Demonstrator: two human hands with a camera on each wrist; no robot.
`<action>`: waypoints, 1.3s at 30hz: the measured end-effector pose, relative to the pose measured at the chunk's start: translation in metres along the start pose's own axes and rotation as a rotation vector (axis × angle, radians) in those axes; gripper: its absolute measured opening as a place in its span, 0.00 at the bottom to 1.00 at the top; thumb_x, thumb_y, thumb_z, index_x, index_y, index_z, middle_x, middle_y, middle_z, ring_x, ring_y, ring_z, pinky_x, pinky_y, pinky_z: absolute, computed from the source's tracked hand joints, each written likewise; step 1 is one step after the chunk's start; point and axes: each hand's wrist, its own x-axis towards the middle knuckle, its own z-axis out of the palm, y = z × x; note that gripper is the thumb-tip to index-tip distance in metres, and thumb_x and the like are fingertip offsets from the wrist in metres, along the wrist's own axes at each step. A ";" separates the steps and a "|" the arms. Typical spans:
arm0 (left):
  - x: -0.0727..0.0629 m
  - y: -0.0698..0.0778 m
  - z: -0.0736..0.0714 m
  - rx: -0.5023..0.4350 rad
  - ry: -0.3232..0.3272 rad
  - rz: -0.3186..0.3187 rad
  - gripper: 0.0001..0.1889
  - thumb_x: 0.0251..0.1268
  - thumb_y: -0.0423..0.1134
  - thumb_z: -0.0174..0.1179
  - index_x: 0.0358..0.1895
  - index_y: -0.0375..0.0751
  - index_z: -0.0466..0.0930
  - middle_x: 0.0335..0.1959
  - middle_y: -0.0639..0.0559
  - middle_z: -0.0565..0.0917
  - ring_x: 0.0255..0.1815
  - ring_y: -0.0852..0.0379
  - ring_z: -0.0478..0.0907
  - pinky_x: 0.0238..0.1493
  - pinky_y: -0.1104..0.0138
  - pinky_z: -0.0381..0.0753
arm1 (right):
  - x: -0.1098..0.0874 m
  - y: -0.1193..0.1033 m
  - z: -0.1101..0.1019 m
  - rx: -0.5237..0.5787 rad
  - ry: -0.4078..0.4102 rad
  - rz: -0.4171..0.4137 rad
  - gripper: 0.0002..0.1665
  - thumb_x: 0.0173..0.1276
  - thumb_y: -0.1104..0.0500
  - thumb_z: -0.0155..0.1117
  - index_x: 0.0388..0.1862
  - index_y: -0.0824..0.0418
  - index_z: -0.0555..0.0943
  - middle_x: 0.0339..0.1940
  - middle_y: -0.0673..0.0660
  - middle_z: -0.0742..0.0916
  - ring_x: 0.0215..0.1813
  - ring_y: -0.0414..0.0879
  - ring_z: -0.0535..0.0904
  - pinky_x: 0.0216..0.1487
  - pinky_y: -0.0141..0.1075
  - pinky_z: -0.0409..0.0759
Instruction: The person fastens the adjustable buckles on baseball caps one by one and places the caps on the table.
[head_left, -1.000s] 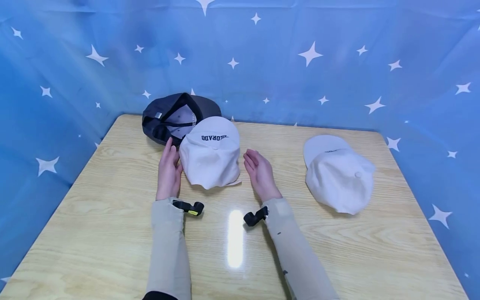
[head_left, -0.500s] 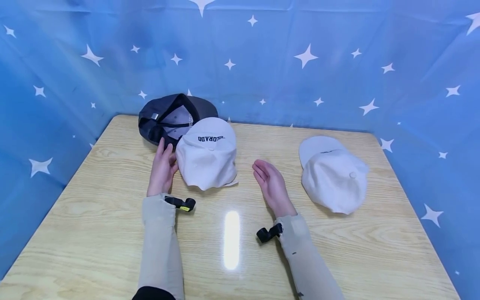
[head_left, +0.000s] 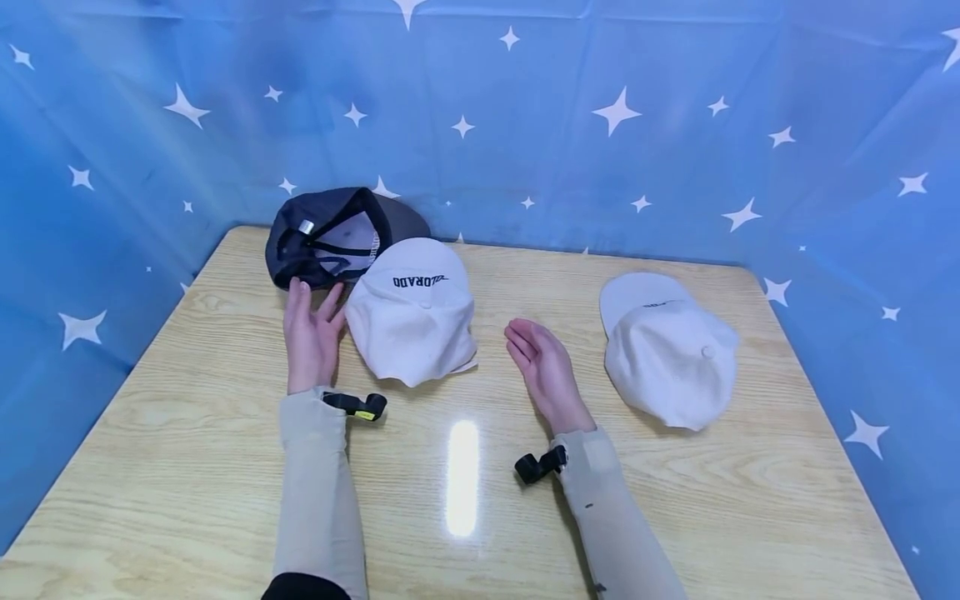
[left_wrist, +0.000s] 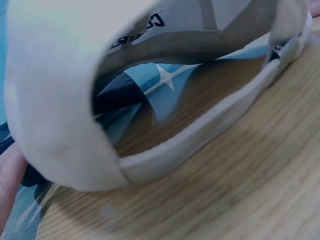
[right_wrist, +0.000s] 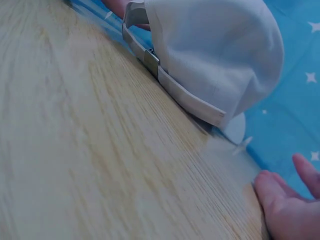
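Note:
A white cap [head_left: 411,321] with dark COLORADO lettering sits crown up on the table, its brim pointing away. Behind it to the left, a dark navy cap [head_left: 292,242] lies with its inside showing; the white brim overlaps it. My left hand [head_left: 311,337] is beside the white cap, fingers spread, with fingertips at the navy cap's near edge; whether they press it I cannot tell. In the left wrist view the white cap's back opening and strap [left_wrist: 195,132] fill much of the frame. My right hand [head_left: 546,367] holds nothing, fingers extended, apart from the white cap's right side.
A second white cap [head_left: 675,358] lies at the right of the wooden table [head_left: 420,533], brim toward the back left. A blue curtain with white stars [head_left: 525,150] hangs behind the table and along both sides.
My left hand has moved left from the white cap's side, its fingers spreading at the navy cap, which has shifted slightly left. My right hand has drawn back, away from the white cap.

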 end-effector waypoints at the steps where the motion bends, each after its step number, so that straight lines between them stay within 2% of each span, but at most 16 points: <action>1: 0.000 0.001 0.001 -0.033 0.001 0.020 0.36 0.66 0.43 0.50 0.70 0.55 0.37 0.70 0.59 0.35 0.64 0.42 0.57 0.59 0.52 0.63 | 0.000 -0.001 0.000 0.000 -0.002 -0.001 0.24 0.74 0.58 0.35 0.61 0.74 0.58 0.64 0.68 0.63 0.65 0.53 0.60 0.63 0.38 0.59; 7: -0.001 0.015 0.004 -0.207 0.027 0.164 0.30 0.67 0.41 0.48 0.68 0.59 0.48 0.69 0.64 0.40 0.65 0.43 0.56 0.60 0.49 0.58 | 0.001 -0.005 0.000 -0.008 -0.008 -0.013 0.24 0.74 0.58 0.35 0.61 0.74 0.58 0.64 0.69 0.63 0.65 0.54 0.61 0.63 0.39 0.60; 11: -0.003 0.027 0.006 -0.300 0.040 0.226 0.25 0.67 0.44 0.47 0.65 0.63 0.55 0.69 0.70 0.37 0.63 0.46 0.60 0.60 0.51 0.59 | 0.002 -0.006 0.000 -0.001 -0.004 -0.019 0.24 0.74 0.58 0.36 0.61 0.75 0.58 0.64 0.69 0.62 0.64 0.54 0.61 0.62 0.39 0.61; 15: -0.007 0.037 0.010 -0.338 0.034 0.299 0.21 0.67 0.47 0.45 0.63 0.62 0.59 0.68 0.70 0.36 0.62 0.48 0.63 0.60 0.53 0.60 | 0.001 -0.007 -0.001 -0.001 -0.003 -0.025 0.24 0.73 0.58 0.38 0.60 0.75 0.59 0.64 0.69 0.62 0.64 0.55 0.61 0.62 0.39 0.62; 20: -0.012 0.046 0.021 -0.379 -0.009 0.351 0.19 0.69 0.47 0.42 0.62 0.57 0.63 0.69 0.67 0.42 0.62 0.47 0.63 0.61 0.54 0.59 | -0.001 -0.008 -0.002 0.003 -0.001 -0.024 0.24 0.73 0.57 0.39 0.60 0.74 0.60 0.63 0.68 0.63 0.64 0.55 0.61 0.62 0.39 0.61; 27: -0.028 0.049 0.044 -0.388 -0.129 0.308 0.21 0.69 0.47 0.40 0.63 0.49 0.62 0.67 0.60 0.50 0.64 0.43 0.58 0.62 0.50 0.54 | -0.005 -0.003 -0.005 0.013 -0.023 -0.022 0.24 0.73 0.57 0.39 0.60 0.75 0.59 0.64 0.70 0.62 0.65 0.56 0.60 0.62 0.40 0.61; 32: -0.040 0.046 0.067 -0.387 -0.270 0.303 0.28 0.63 0.46 0.52 0.65 0.43 0.59 0.67 0.56 0.54 0.65 0.39 0.54 0.62 0.46 0.50 | -0.007 0.000 -0.007 0.008 -0.027 -0.023 0.24 0.73 0.56 0.41 0.59 0.74 0.60 0.63 0.70 0.63 0.64 0.56 0.61 0.62 0.40 0.62; 35: -0.046 0.047 0.079 -0.445 -0.358 0.320 0.35 0.56 0.45 0.59 0.66 0.41 0.56 0.68 0.54 0.53 0.66 0.37 0.50 0.61 0.43 0.48 | -0.008 0.001 -0.008 0.019 -0.039 -0.030 0.24 0.72 0.56 0.42 0.58 0.73 0.61 0.62 0.69 0.64 0.64 0.56 0.61 0.62 0.41 0.61; 37: -0.051 0.049 0.086 -0.499 -0.398 0.328 0.36 0.56 0.45 0.58 0.67 0.40 0.55 0.68 0.54 0.52 0.66 0.36 0.49 0.61 0.41 0.46 | -0.009 0.002 -0.009 0.023 -0.049 -0.038 0.25 0.72 0.55 0.43 0.58 0.73 0.62 0.62 0.69 0.65 0.64 0.57 0.61 0.62 0.42 0.61; 39: -0.056 0.052 0.093 -0.567 -0.421 0.324 0.33 0.61 0.47 0.52 0.67 0.40 0.54 0.69 0.53 0.51 0.66 0.35 0.48 0.60 0.40 0.44 | -0.009 0.002 -0.010 0.022 -0.067 -0.044 0.25 0.71 0.54 0.44 0.58 0.72 0.62 0.62 0.69 0.66 0.64 0.57 0.61 0.62 0.43 0.61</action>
